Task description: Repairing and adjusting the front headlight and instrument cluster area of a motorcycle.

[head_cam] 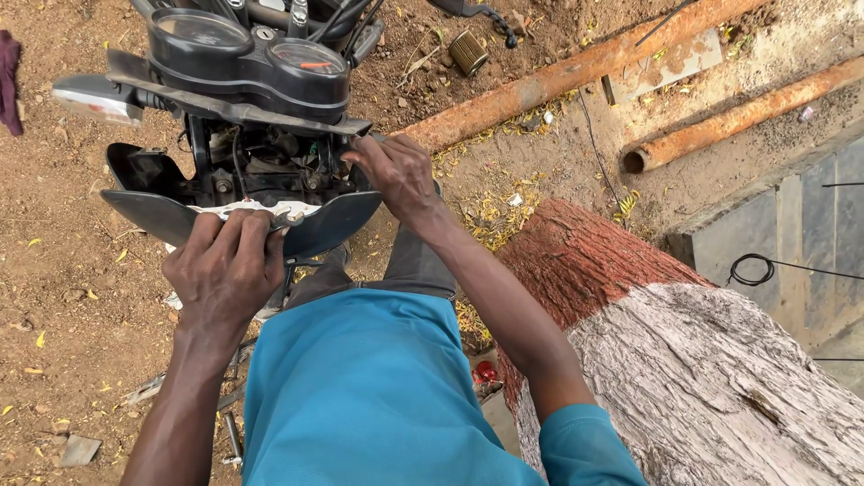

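Near centre, my left hand (225, 270) pinched the white bracket (256, 210) (motorcycle headlight housing (243, 220)); right hand (396, 175) gripped its right edge.

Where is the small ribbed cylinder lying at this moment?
In the head view the small ribbed cylinder lies on the dirt near the top, right of the motorcycle's gauges and just above the upper end of the rusty pipe.

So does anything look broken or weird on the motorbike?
Yes. The motorbike's front is opened up: below the dials, wires and bolts show bare. The left hand grips the loose dark cover; the right hand reaches inside.
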